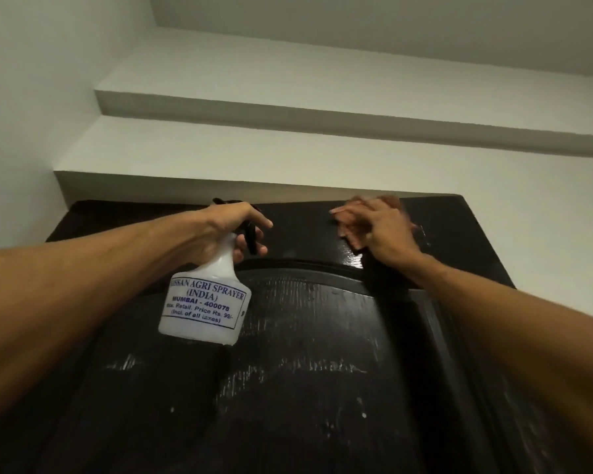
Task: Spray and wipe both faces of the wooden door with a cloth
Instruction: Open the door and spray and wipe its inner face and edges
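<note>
A dark, almost black wooden door [315,371] fills the lower half of the view, seen from below, with wet streaks on its arched panel. My left hand [230,230] grips the neck and black trigger head of a white spray bottle [206,302] with blue lettering, held up near the door's top edge. My right hand [387,230] presses a brownish-orange cloth [353,224] against the door's top rail, right of centre. The cloth and this hand are blurred. Most of the cloth is hidden under my fingers.
Stepped white ledges [288,159] overhang the door top, with the white ceiling [391,22] above. A white wall [31,97] rises at the left and another white wall [562,217] stands to the door's right.
</note>
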Motion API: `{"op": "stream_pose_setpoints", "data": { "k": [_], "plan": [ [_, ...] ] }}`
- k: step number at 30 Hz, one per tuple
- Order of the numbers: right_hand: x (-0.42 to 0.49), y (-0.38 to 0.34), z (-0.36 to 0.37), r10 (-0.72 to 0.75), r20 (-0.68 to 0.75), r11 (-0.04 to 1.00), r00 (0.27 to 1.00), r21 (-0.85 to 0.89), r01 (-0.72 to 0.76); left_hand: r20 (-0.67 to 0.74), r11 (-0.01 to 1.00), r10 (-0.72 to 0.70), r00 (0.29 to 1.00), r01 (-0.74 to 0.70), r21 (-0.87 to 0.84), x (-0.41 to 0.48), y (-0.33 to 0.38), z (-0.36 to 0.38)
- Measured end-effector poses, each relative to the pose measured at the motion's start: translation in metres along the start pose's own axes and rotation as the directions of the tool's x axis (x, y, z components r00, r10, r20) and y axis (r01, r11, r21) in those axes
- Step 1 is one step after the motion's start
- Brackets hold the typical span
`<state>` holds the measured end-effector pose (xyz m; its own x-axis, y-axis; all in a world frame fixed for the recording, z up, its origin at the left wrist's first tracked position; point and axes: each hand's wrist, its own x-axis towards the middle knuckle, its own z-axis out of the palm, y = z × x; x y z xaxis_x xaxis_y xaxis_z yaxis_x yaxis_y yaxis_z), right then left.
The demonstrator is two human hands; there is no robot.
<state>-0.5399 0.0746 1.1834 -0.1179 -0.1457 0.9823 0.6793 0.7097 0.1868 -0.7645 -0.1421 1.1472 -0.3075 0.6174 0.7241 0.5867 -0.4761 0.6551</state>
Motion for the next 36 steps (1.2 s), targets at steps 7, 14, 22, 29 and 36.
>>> {"op": "stream_pose_setpoints", "data": {
  "k": [7,14,22,29,36],
  "plan": [
    [-0.083,0.012,-0.001,-0.265,0.118,0.964,0.957,0.058,0.259,0.088,0.997,-0.021,0.996,0.027,-0.071,-0.001,0.002,0.051],
    [-0.132,0.06,-0.033,-0.135,0.062,0.988,0.989,0.082,0.129,0.189,0.985,0.003,0.982,0.03,-0.171,-0.008,0.02,0.13],
    [-0.14,0.106,-0.052,0.066,-0.028,0.992,0.997,0.107,-0.062,0.267,0.973,-0.049,0.963,0.106,-0.204,-0.012,0.018,0.179],
    [-0.112,0.098,-0.046,0.139,-0.084,0.98,0.987,0.152,-0.125,0.191,0.983,-0.06,0.98,0.091,-0.158,-0.009,0.018,0.166],
    [-0.079,0.036,-0.003,-0.006,-0.084,0.994,0.996,0.112,0.016,0.068,0.992,-0.076,0.995,0.082,-0.099,-0.007,0.0,0.105]
  ]
}}
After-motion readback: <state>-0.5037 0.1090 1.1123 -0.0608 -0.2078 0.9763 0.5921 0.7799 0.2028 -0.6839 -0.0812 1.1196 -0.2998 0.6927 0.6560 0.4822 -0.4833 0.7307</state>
